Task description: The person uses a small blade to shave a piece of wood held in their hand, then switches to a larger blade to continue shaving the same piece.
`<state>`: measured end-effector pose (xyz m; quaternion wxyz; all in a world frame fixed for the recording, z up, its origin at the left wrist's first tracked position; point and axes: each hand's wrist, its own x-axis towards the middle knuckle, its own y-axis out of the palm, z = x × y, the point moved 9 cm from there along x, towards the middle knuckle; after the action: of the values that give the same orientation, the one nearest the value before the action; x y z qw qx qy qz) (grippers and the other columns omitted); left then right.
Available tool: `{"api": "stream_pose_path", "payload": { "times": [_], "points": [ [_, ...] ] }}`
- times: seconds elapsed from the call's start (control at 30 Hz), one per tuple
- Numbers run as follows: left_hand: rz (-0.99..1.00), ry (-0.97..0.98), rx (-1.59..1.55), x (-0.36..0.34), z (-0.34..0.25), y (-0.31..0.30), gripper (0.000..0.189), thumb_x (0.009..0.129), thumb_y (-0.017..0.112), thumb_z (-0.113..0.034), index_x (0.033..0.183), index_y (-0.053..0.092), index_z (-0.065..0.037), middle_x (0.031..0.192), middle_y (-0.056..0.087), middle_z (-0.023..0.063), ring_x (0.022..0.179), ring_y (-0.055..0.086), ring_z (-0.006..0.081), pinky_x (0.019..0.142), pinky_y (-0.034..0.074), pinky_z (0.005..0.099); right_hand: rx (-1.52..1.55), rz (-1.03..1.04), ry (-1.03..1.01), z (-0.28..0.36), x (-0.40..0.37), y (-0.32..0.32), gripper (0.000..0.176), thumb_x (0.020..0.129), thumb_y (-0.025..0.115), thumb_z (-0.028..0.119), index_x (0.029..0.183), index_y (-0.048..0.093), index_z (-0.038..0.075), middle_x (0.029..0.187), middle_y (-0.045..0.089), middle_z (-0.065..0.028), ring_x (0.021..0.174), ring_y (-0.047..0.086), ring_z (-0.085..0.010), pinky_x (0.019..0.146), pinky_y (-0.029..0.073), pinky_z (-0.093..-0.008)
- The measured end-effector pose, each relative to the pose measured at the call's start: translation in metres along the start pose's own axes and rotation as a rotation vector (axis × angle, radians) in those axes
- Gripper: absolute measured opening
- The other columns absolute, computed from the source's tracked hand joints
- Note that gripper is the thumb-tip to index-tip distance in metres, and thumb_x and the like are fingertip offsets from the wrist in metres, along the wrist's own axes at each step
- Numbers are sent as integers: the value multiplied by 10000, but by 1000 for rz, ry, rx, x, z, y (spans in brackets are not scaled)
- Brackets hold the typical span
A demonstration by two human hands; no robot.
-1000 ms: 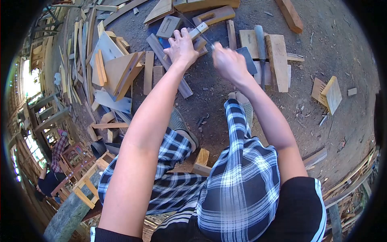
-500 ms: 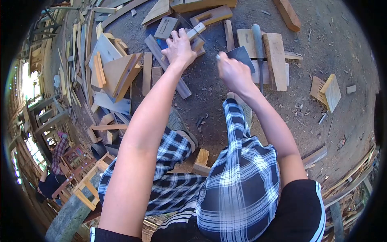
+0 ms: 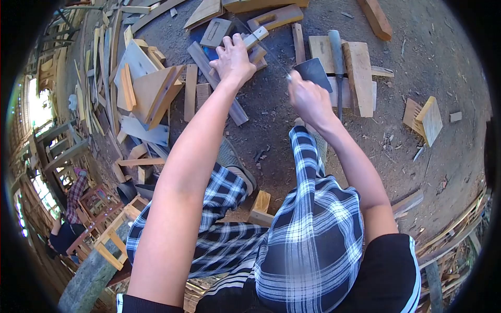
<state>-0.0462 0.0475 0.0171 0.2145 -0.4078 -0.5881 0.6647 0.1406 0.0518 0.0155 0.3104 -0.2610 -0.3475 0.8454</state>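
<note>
My left hand (image 3: 233, 61) is closed over a small wooden piece with a pale end (image 3: 255, 37), pressing it down on wooden blocks lying on the ground. Fingers curled into a grip, my right hand (image 3: 309, 99) is out to the right of it. A faint thin line runs between the two hands, but what the right hand holds is too fine to make out. Just beyond that hand lies a dark flat plate (image 3: 314, 73). To its right a chisel-like tool with a round grey handle (image 3: 335, 51) rests against a wooden block (image 3: 358, 78).
A slotted wooden block (image 3: 279, 16) and a grey block (image 3: 216, 33) lie at the back. Stacked boards (image 3: 151, 94) stand at left. A comb-like cut wooden piece (image 3: 429, 121) lies at right. Another person (image 3: 69, 232) is far left, near wooden frames.
My right hand has moved slightly right and back toward me. My left hand stays on the wooden piece. The view has shifted a little.
</note>
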Motion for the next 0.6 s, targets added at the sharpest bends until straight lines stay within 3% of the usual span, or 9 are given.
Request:
{"api": "stream_pose_path", "payload": {
  "times": [0.17, 0.47, 0.6],
  "points": [
    [15, -21, -8, 1, 3, 2, 832, 674, 822, -163, 1384, 391, -127, 1329, 445, 104, 1248, 480, 335, 920, 435, 582, -18, -124, -119, 27, 79, 7, 171, 944, 408, 121, 938, 514, -13, 769, 683, -251, 734, 697, -415, 632, 556, -524],
    [-26, 15, -13, -1, 2, 1, 799, 676, 824, -181, 1357, 411, -108, 1320, 452, 113, 1239, 486, 349, 908, 437, 585, -55, 84, 44, -8, -11, 5, 167, 968, 380, 148, 963, 477, 13, 755, 678, -252, 724, 696, -411, 625, 558, -521],
    [-35, 16, -5, 0, -1, -1, 796, 678, 826, -184, 1357, 416, -109, 1320, 454, 115, 1235, 490, 348, 910, 438, 578, -57, -6, -27, 10, 35, 5, 184, 946, 404, 145, 972, 503, -8, 771, 686, -247, 743, 700, -409, 631, 563, -516]
  ]
}}
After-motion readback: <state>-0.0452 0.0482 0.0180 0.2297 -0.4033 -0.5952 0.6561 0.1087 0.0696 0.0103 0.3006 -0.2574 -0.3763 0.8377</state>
